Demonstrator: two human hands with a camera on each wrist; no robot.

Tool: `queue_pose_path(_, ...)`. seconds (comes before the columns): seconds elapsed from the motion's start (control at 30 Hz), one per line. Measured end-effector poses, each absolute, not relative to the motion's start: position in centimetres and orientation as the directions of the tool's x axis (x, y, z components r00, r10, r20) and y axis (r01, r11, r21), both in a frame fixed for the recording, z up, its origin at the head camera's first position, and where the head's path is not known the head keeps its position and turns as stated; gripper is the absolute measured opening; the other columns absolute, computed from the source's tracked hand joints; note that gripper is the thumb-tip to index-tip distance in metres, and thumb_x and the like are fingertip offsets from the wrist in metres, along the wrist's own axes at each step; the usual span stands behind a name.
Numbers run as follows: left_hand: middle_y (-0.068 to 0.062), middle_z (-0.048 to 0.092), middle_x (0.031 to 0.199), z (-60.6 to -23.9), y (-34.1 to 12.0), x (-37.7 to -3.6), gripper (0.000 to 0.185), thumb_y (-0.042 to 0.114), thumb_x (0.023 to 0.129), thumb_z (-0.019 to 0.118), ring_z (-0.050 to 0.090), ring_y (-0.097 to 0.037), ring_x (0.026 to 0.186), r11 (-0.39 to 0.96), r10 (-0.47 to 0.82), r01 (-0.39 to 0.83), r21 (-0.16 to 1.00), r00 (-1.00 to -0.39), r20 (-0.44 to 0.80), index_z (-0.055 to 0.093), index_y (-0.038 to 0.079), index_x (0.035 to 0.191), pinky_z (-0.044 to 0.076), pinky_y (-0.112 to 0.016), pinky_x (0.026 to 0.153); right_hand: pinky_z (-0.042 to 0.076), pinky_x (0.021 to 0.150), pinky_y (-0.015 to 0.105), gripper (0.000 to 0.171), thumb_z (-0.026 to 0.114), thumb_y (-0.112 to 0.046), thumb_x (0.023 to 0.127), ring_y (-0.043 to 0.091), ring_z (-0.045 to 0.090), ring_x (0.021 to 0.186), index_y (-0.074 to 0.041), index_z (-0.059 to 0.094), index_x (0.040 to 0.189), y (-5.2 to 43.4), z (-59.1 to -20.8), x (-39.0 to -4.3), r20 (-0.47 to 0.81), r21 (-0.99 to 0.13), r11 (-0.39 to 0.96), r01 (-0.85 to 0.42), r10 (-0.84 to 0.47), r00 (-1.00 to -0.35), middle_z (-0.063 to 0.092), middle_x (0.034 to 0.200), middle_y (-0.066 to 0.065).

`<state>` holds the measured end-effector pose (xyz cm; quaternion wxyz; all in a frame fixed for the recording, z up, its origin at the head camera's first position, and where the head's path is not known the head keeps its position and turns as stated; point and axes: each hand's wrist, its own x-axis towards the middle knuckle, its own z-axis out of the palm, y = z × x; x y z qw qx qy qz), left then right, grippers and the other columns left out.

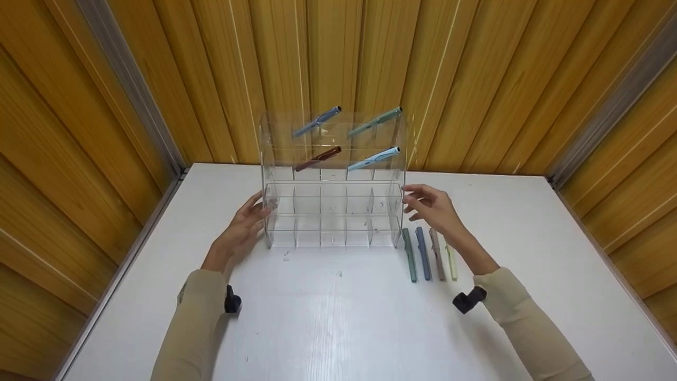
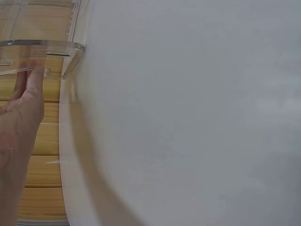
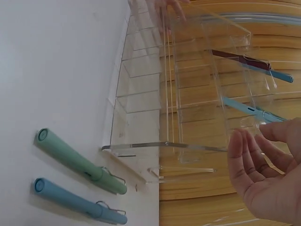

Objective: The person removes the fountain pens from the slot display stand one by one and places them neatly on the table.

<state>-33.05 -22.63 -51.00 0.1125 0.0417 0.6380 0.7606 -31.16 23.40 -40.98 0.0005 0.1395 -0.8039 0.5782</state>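
Note:
A clear acrylic pen rack [image 1: 333, 232] stands on the white table with its low front compartments facing me. On its upper tiers lean a blue pen [image 1: 316, 122], a green pen [image 1: 375, 123], a dark red pen [image 1: 319, 159] and a light blue pen [image 1: 373, 159]. My left hand [image 1: 242, 225] touches the rack's left side with extended fingers, some seen through the plastic. At the right side, my right hand [image 1: 436, 209] has loosely bent fingers right by the panel edge. The right wrist view shows the right hand's thumb and fingertips apart, nothing pinched between them.
To the right of the rack, below my right hand, lie a green pen [image 1: 410, 256], a blue pen [image 1: 423, 256], a brown pen [image 1: 437, 256] and a yellow-green pen [image 1: 452, 264] side by side. Wood-patterned panels [image 1: 333, 63] rise behind the table [image 1: 328, 317].

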Motion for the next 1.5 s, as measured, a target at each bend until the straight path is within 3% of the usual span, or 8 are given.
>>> queue_pose_path(0.3, -0.011, 0.023, 0.173, -50.8, -22.6, -32.9, 0.073, 0.017, 0.109, 0.057, 0.021, -0.031, 0.161, -0.255, 0.228, -0.155, 0.954, -0.969, -0.096, 0.017, 0.02, 0.169, 0.012, -0.054, 0.133, 0.064, 0.078, 0.026, 0.042, 0.064, -0.008, 0.104, 0.01, 0.072, 0.092, -0.001, 0.056, 0.145, 20.2, -40.4, -32.8, 0.287, -0.957, 0.014, -0.288, -0.053, -0.956, 0.067, 0.12, 0.001)
queue_pose_path(0.53, -0.01, 0.023, 0.173, -51.1, -22.3, -32.7, 0.075, 0.021, 0.108, 0.06, 0.022, -0.031, 0.161, -0.235, 0.225, -0.16, 0.959, -0.968, -0.106, 0.017, 0.021, 0.169, 0.013, -0.053, 0.133, 0.065, 0.076, 0.026, 0.051, 0.06, -0.002, 0.104, 0.008, 0.073, 0.09, -0.001, 0.046, 0.154, 18.5, -40.2, -33.5, 0.317, -0.948, -0.045, -0.316, -0.04, -0.947, 0.055, 0.14, 0.022)
queue_pose_path(0.7, -0.01, 0.024, 0.173, -51.4, -22.3, -32.6, 0.077, 0.026, 0.106, 0.064, 0.025, -0.03, 0.16, -0.198, 0.204, -0.172, 0.965, -0.97, -0.131, 0.019, 0.024, 0.169, 0.017, -0.051, 0.133, 0.064, 0.076, 0.024, 0.053, 0.059, -0.003, 0.105, 0.006, 0.074, 0.089, -0.002, 0.043, 0.156, 17.5, -40.0, -33.9, 0.299, -0.953, -0.063, -0.298, -0.003, -0.954, 0.054, 0.141, 0.02)
queue_pose_path(0.9, -0.012, 0.028, 0.169, -51.5, -22.1, -32.8, 0.075, 0.016, 0.106, 0.063, 0.028, -0.029, 0.159, -0.292, 0.224, -0.165, 0.942, -0.969, -0.1, 0.021, 0.021, 0.168, 0.018, -0.05, 0.133, 0.064, 0.077, 0.024, 0.055, 0.059, -0.009, 0.107, 0.006, 0.074, 0.088, -0.005, 0.04, 0.158, 16.7, -39.6, -34.6, 0.275, -0.96, -0.056, -0.275, 0.015, -0.961, 0.052, 0.146, 0.018)
queue_pose_path(1.07, -0.012, 0.029, 0.168, -51.5, -22.2, -32.7, 0.074, 0.018, 0.108, 0.06, 0.028, -0.029, 0.159, -0.262, 0.227, -0.146, 0.954, -0.97, -0.086, 0.017, 0.019, 0.169, 0.016, -0.05, 0.133, 0.065, 0.076, 0.027, 0.053, 0.059, -0.012, 0.107, 0.008, 0.075, 0.088, -0.008, 0.043, 0.157, 16.3, -39.5, -35.2, 0.245, -0.967, -0.069, -0.244, -0.003, -0.97, 0.057, 0.141, 0.015)
queue_pose_path(1.2, -0.013, 0.028, 0.169, -51.5, -21.9, -32.7, 0.073, 0.016, 0.108, 0.059, 0.027, -0.031, 0.159, -0.269, 0.23, -0.142, 0.953, -0.97, -0.08, 0.017, 0.017, 0.169, 0.018, -0.05, 0.133, 0.065, 0.074, 0.026, 0.05, 0.062, -0.009, 0.106, 0.008, 0.076, 0.085, -0.006, 0.047, 0.153, 16.1, -39.5, -35.5, 0.244, -0.966, -0.083, -0.243, -0.006, -0.97, 0.063, 0.128, 0.009)
queue_pose_path(1.37, -0.008, 0.026, 0.171, -51.4, -21.6, -32.8, 0.078, 0.021, 0.106, 0.064, 0.026, -0.027, 0.16, -0.286, 0.232, -0.177, 0.942, -0.966, -0.112, 0.018, 0.022, 0.169, 0.017, -0.049, 0.133, 0.064, 0.072, 0.025, 0.042, 0.065, -0.003, 0.102, 0.009, 0.075, 0.08, -0.002, 0.053, 0.143, 16.0, -39.3, -35.9, 0.255, -0.96, -0.119, -0.255, 0.011, -0.967, 0.067, 0.106, 0.001)
queue_pose_path(1.5, -0.007, 0.028, 0.169, -51.3, -21.6, -32.9, 0.078, 0.021, 0.105, 0.065, 0.027, -0.027, 0.159, -0.292, 0.233, -0.172, 0.941, -0.967, -0.104, 0.02, 0.023, 0.168, 0.016, -0.049, 0.133, 0.063, 0.071, 0.022, 0.038, 0.065, -0.004, 0.103, 0.008, 0.074, 0.079, -0.002, 0.056, 0.139, 15.9, -39.3, -36.0, 0.245, -0.959, -0.139, -0.247, 0.03, -0.969, 0.068, 0.104, -0.002)
